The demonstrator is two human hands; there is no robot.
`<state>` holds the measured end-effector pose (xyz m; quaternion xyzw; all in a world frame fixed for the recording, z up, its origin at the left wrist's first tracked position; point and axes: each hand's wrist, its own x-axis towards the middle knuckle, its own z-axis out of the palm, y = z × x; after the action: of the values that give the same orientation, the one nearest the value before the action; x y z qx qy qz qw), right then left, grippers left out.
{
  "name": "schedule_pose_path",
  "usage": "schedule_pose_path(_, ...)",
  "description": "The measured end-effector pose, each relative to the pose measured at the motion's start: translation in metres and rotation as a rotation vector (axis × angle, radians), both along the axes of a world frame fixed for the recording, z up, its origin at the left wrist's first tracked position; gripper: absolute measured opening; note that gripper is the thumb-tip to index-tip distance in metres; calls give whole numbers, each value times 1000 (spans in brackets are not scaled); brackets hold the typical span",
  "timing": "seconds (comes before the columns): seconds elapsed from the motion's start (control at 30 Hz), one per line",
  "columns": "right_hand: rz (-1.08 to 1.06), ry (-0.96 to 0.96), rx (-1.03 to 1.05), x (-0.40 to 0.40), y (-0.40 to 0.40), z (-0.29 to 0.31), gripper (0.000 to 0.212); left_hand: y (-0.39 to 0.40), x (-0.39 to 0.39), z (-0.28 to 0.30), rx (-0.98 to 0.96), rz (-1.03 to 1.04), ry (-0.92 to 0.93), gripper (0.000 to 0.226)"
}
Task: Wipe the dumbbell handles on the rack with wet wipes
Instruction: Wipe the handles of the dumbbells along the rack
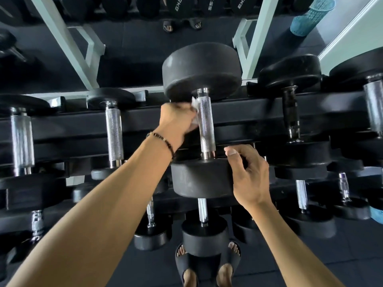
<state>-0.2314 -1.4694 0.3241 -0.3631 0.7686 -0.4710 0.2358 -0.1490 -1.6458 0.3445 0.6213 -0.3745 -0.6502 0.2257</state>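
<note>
A large black dumbbell lies across the top tier of the black rack [248, 112], its knurled chrome handle [205, 123] running away from me. My left hand [176, 119] presses a crumpled white wet wipe [194, 102] against the left side of that handle, near the far head. My right hand [250, 175] grips the rim of the dumbbell's near head [202, 179], thumb on top. A beaded bracelet circles my left wrist.
More dumbbells with chrome handles sit left [114, 133] and right [290, 112] on the same tier, and smaller ones [204, 233] on the tier below. A mirror behind reflects the rack's pale frame [66, 42]. A teal basket [310, 17] stands at upper right. My sandalled feet [207, 266] are below.
</note>
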Motion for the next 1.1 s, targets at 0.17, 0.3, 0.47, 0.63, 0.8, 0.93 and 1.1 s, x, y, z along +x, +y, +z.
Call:
schedule_pose_path(0.17, -17, -18, 2, 0, 0, -1, 35, 10, 8, -13, 7, -124, 7, 21)
schedule_pose_path(0.3, -15, -19, 13, 0, -1, -1, 36, -5, 2, -8, 1, -112, 24, 22)
schedule_pose_path(0.47, -25, -7, 18, 1, 0, 1, 24, 27, 28, -14, 145, -482, -39, 33)
schedule_pose_path(0.63, -18, -15, 13, 1, -1, 2, 26, 16, 18, -21, 131, -306, 78, 28)
schedule_pose_path(0.8, -13, -10, 19, 0, 0, 3, 19, 21, 25, -19, 123, -402, 33, 33)
schedule_pose_path(0.93, 2, 2, 4, 0, -1, 2, 19, -15, 1, -13, 41, 68, 264, 22)
schedule_pose_path(1.1, -2, -5, -12, 0, 0, 1, 18, -6, 11, -19, 133, -398, 165, 36)
